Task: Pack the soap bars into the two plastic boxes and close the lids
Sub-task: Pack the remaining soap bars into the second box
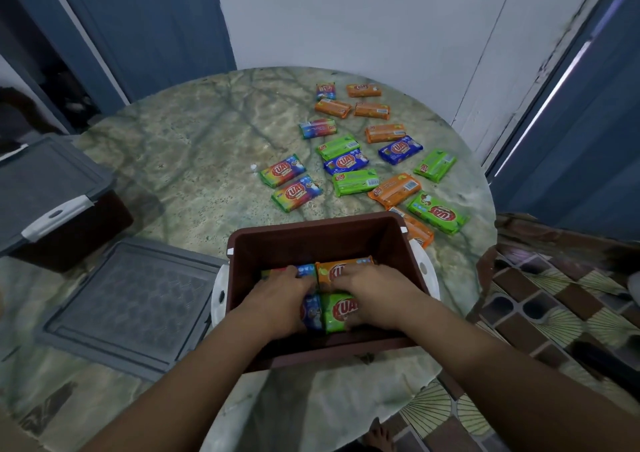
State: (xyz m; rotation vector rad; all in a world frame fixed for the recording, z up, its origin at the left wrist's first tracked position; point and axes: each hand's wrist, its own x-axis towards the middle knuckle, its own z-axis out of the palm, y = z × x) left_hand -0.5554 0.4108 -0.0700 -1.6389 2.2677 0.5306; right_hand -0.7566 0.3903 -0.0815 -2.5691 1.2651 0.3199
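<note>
Glossy printed wrappers on the soap bars (296, 193). Matt brown plastic for the open box (325, 237), with white plastic latches (424, 266). Grey plastic, ribbed and dull, on the loose lid (131, 306). Polished, veined stone look to the table (194, 147).

The soap bars' (297, 193) wrappers read "KUAT" in red.

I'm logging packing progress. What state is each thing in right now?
open brown box: lid off, a few bars inside
second box: lid on
loose grey lid: flat on the table
left hand: inside the box, on the bars
right hand: inside the box, on the bars
loose soap bars: scattered on the table, unpacked
</note>
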